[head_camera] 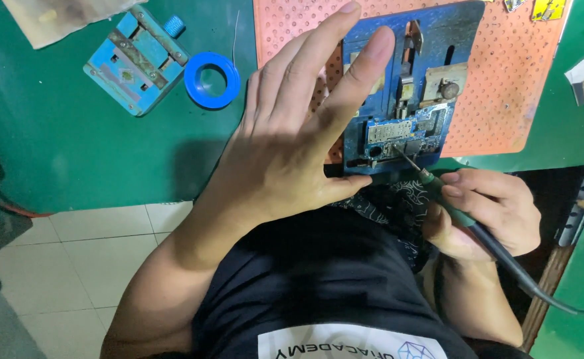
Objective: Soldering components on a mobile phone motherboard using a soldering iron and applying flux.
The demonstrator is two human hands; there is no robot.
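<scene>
The right hand is gripping a soldering iron whose tip is touching the circuit board just up-left of it, while the open left hand is hovering left of the board.

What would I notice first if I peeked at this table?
The big open left hand spread in the middle, above the green table. To its right, the right hand touches a soldering iron to a circuit board clamped in a blue holder. A blue ring lies top left.
</scene>
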